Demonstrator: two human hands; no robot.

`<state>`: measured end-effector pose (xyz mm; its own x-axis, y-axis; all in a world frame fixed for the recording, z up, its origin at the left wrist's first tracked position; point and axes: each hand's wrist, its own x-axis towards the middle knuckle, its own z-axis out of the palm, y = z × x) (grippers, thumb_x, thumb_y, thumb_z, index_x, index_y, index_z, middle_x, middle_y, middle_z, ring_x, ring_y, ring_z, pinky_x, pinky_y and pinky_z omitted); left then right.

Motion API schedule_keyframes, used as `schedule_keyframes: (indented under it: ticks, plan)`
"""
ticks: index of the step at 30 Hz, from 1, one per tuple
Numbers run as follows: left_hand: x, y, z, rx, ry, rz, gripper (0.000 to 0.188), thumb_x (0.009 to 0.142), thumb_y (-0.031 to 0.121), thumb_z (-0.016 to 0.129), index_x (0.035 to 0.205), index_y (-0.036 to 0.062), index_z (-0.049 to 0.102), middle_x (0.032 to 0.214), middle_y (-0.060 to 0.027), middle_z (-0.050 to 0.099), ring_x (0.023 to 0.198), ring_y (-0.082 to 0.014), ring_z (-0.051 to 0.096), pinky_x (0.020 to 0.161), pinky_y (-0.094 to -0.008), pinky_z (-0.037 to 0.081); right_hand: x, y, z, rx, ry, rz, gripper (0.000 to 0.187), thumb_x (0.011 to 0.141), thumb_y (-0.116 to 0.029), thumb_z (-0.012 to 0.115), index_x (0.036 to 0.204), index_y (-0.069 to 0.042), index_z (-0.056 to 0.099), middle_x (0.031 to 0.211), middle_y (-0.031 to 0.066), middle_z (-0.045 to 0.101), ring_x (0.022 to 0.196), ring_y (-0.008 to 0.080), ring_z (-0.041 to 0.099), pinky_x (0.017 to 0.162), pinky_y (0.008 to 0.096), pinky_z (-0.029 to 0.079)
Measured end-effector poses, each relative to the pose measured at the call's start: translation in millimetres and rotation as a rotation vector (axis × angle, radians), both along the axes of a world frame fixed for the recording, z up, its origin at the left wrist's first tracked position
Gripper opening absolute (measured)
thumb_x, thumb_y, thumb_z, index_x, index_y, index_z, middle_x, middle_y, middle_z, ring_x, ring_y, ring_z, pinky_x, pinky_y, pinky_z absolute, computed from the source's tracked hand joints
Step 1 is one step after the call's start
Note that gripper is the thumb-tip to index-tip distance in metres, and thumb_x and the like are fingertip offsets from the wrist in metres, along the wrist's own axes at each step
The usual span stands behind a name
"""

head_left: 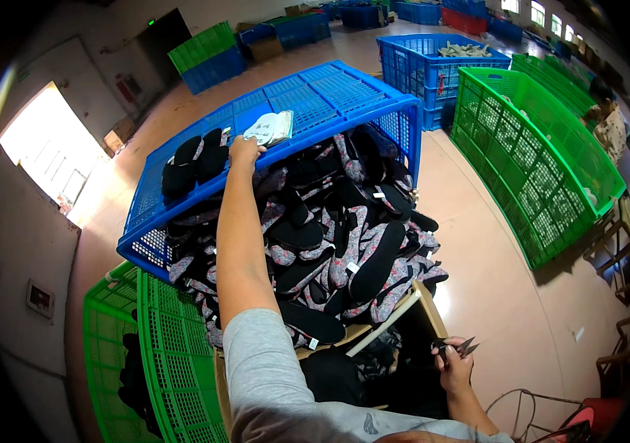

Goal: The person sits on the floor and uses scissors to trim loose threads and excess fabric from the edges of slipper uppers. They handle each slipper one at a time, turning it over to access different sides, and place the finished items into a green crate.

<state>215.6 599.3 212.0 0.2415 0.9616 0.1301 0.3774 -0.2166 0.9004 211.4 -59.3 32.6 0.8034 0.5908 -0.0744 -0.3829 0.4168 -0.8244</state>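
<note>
My left hand [245, 151] is closed on the upper rim of a large blue plastic crate [315, 96], which lies tipped on its side with its opening toward me. Many slippers [330, 229] with black soles and grey-pink patterned fabric pour out of it in a heap. Beside that hand, on the crate's upturned side, lie a pad of paper slips [271, 128] and a few black slippers [193, 162]. At the lower right my right hand [455, 369] grips small dark scissors [464, 347], blades pointing away to the right.
Under the heap stands an open cardboard box [429, 306] with dark items inside. Green crates [182, 354] stand at the left, another green crate [529, 170] at the right. Blue crates [433, 74] are stacked behind. A wire-framed seat [588, 417] is at lower right.
</note>
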Motion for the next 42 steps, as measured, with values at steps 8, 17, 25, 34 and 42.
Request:
schedule_keyframes:
  ticks: [8, 17, 25, 34, 42]
  plan:
    - [5, 4, 2, 0.174, 0.486, 0.018, 0.034, 0.094, 0.032, 0.050, 0.105, 0.0050, 0.067, 0.076, -0.0061, 0.069, 0.084, -0.0256, 0.065, 0.077, -0.0412, 0.047, 1, 1, 3, -0.013, -0.016, 0.011, 0.016, 0.093, -0.011, 0.057, 0.108, -0.005, 0.058, 0.087, 0.0208, 0.066, 0.055, 0.0129, 0.051, 0.050, 0.0224, 0.038]
    - [13, -12, 8, 0.277, 0.676, 0.087, 0.045, 0.089, 0.038, 0.054, 0.120, 0.0060, 0.065, 0.124, -0.0209, 0.062, 0.115, -0.0373, 0.059, 0.096, -0.0454, 0.046, 1, 1, 1, -0.038, -0.002, 0.003, 0.018, 0.091, -0.013, 0.061, 0.107, -0.007, 0.055, 0.084, 0.0191, 0.065, 0.054, 0.0131, 0.050, 0.048, 0.0214, 0.039]
    - [16, -11, 11, 0.258, 0.753, 0.018, 0.050, 0.088, 0.042, 0.053, 0.121, 0.0056, 0.065, 0.123, -0.0202, 0.063, 0.114, -0.0369, 0.060, 0.095, -0.0453, 0.047, 1, 3, 0, -0.039, 0.016, 0.000, 0.018, 0.091, -0.013, 0.061, 0.106, -0.006, 0.056, 0.084, 0.0194, 0.066, 0.053, 0.0135, 0.050, 0.047, 0.0217, 0.039]
    - [13, -22, 8, 0.341, 0.654, 0.012, 0.045, 0.092, 0.041, 0.048, 0.126, 0.0157, 0.063, 0.125, -0.0166, 0.062, 0.115, -0.0350, 0.059, 0.096, -0.0448, 0.046, 2, 1, -1, -0.030, -0.001, 0.010, 0.016, 0.092, -0.011, 0.058, 0.107, -0.004, 0.058, 0.086, 0.0207, 0.066, 0.055, 0.0131, 0.051, 0.050, 0.0226, 0.039]
    - [7, -28, 5, 0.364, 0.619, -0.085, 0.038, 0.093, 0.039, 0.047, 0.127, 0.0307, 0.063, 0.124, -0.0125, 0.064, 0.113, -0.0328, 0.060, 0.093, -0.0435, 0.048, 1, 2, 1, -0.043, 0.004, 0.013, 0.016, 0.091, -0.011, 0.059, 0.107, -0.007, 0.055, 0.084, 0.0192, 0.065, 0.054, 0.0131, 0.049, 0.048, 0.0220, 0.039]
